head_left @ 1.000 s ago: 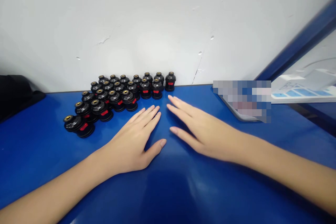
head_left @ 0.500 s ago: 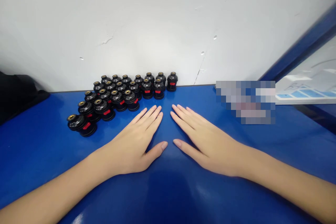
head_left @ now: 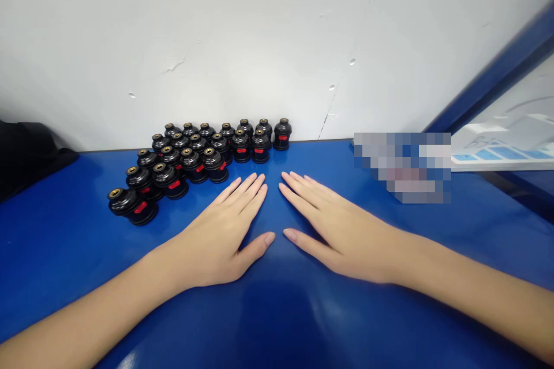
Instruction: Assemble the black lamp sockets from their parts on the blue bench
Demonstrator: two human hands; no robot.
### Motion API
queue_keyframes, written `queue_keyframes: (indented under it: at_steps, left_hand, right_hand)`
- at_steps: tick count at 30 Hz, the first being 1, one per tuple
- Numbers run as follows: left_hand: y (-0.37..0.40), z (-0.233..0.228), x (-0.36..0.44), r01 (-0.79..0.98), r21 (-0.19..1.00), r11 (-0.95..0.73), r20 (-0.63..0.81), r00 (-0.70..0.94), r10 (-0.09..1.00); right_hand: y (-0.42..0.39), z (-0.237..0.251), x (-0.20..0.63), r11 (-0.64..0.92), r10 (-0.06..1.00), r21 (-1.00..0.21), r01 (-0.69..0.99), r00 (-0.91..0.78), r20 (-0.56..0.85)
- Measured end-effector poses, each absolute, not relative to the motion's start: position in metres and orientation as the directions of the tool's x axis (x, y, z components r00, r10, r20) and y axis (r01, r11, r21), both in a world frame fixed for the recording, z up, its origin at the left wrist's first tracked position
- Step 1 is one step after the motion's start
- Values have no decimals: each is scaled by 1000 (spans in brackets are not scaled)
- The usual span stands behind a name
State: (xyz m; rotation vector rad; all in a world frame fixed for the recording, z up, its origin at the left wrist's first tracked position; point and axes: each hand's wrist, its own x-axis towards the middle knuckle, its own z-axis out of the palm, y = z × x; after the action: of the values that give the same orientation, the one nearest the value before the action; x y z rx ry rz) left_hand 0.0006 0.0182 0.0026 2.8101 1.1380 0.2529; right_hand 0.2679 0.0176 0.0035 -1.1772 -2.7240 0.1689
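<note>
1. Pale and dented, the wall [head_left: 259, 29] fills the back of my view, with a thin dark crack slanting down toward the table [head_left: 277, 328].
2. I see the table as glossy blue, bright with a reflection along its near edge at the lower left.
3. Left of centre on it stand the parts [head_left: 215, 167]: about twenty small black pieces, set close together in slanting rows from the foot of the wall toward the near left. Their tops show brass-coloured holes, and many have a red mark on the side.
4. My left hand [head_left: 216, 236] lies palm down and unclenched, free of any grip, fingers together and thumb out to the right. Its fingertips point just past the front of the rows, near the parts but apart from them.
5. My right hand [head_left: 350, 230] mirrors it, flat and loose, with its thumb tip facing the other across a narrow gap. The rightmost part stands beyond its fingertips, by the wall.
6. Farther right I have a pixelated item [head_left: 402, 167]; I cannot tell what it is. Past it are a blue beam [head_left: 489, 69] and a white sheet [head_left: 515, 164] with light blue panels.
7. At far left sits a black bundle [head_left: 30, 155].
</note>
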Motion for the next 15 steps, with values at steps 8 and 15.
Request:
queue_keyframes:
  at_steps: [8, 15]
  left_hand:
    - [17, 3, -1, 688, 184, -702, 107, 696, 710]
    - [17, 4, 0, 687, 212, -695, 108, 691, 715]
  right_hand:
    - [62, 22, 263, 699, 673, -58, 713, -629, 390]
    - [115, 20, 256, 656, 675, -53, 753, -554, 488]
